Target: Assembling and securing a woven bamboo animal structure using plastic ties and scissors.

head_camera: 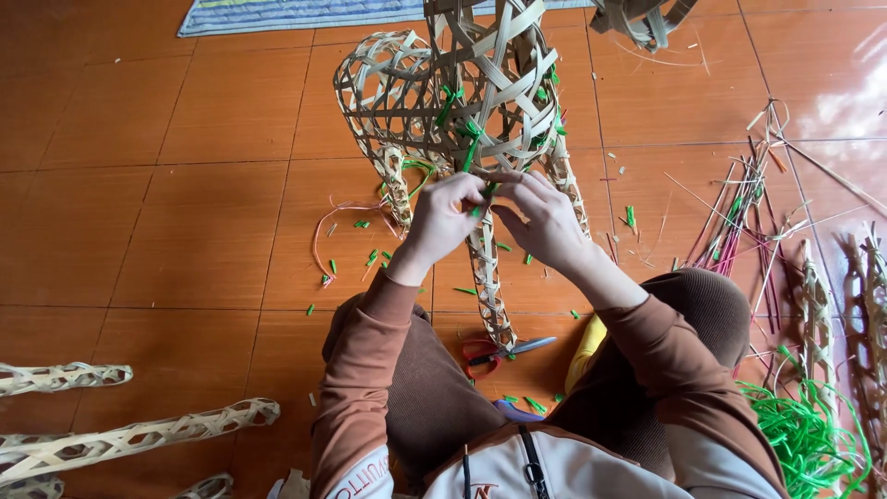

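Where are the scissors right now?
In the head view, the scissors lie on the tiled floor between the person's knees, just below the foot of the woven bamboo leg, red handles to the left.

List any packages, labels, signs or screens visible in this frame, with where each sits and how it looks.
No packages, signs or screens are in view.
Printed lettering on the person's brown sleeve, bottom edge: small white curved print on the left cuff area.
Printed mark on the pale vest, bottom centre: a small reddish emblem beside the dark zip.
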